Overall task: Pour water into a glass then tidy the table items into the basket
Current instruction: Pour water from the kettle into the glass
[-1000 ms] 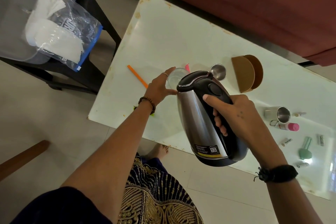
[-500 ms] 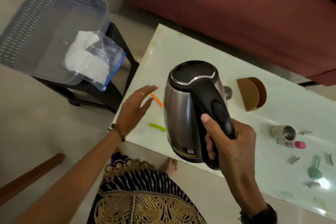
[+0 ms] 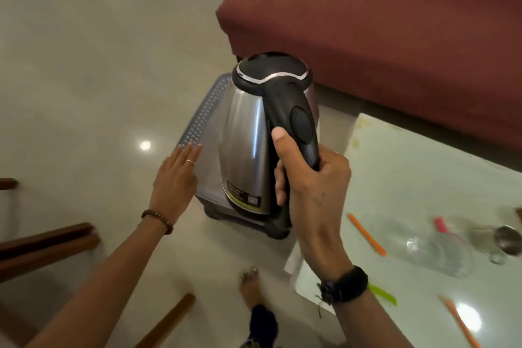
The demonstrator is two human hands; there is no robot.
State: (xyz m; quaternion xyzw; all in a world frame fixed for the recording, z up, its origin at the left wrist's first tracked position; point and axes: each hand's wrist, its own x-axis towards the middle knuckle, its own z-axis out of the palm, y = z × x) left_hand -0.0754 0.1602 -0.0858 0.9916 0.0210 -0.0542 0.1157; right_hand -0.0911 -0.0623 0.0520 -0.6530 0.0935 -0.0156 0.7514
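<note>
My right hand (image 3: 308, 186) grips the black handle of a steel electric kettle (image 3: 248, 150), held upright in the air in front of the grey plastic basket (image 3: 200, 121), which it mostly hides. My left hand (image 3: 176, 178) is open, fingers spread flat, beside the basket's near left rim; contact is unclear. A clear glass (image 3: 440, 248) stands on the white table (image 3: 409, 178) at the right, blurred. An orange stick (image 3: 367, 234) lies left of the glass.
A dark red sofa (image 3: 381, 22) fills the upper right. On the table lie a green strip (image 3: 382, 294), another orange stick (image 3: 460, 322), a pink item (image 3: 440, 224) and a steel cup (image 3: 508, 237). Wooden furniture legs (image 3: 48, 243) stand lower left. My foot (image 3: 251, 285) is on the tiled floor.
The kettle has swung left from over the glass on the table to in front of the basket. My left hand let go of the glass and moved to the basket's side.
</note>
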